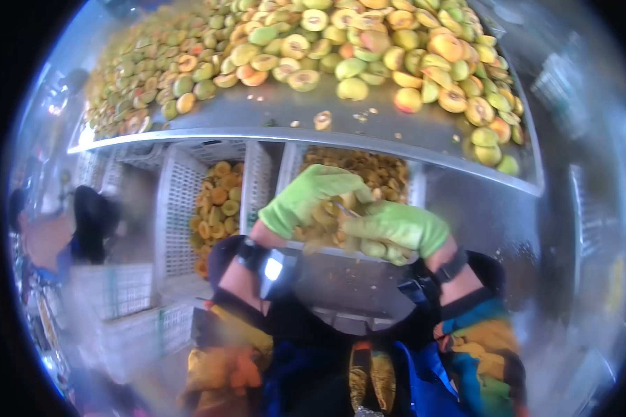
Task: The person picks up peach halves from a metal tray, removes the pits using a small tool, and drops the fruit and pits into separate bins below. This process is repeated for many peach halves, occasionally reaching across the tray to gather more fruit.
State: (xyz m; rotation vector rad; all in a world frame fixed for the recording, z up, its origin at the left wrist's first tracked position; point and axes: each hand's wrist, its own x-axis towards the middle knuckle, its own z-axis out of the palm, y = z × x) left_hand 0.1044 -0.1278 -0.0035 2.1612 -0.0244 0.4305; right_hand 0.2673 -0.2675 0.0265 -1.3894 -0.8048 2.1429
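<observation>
My left hand (311, 197), in a light green glove, is closed above a white crate of fruit pieces (316, 226). My right hand (400, 228), gloved the same way, meets it from the right, its fingers bent inward. A small thin tool (342, 208) shows between the two hands, close to the right fingers. What the left fingers hold is too small and blurred to name. Pale fruit pieces (373, 248) lie just below my right hand.
Halved yellow-green fruit (351, 67) is heaped on a metal table with a raised front edge (313, 135). Another white crate (181, 208) of fruit stands left. White crates (129, 292) are at lower left, near part of another person (49, 240).
</observation>
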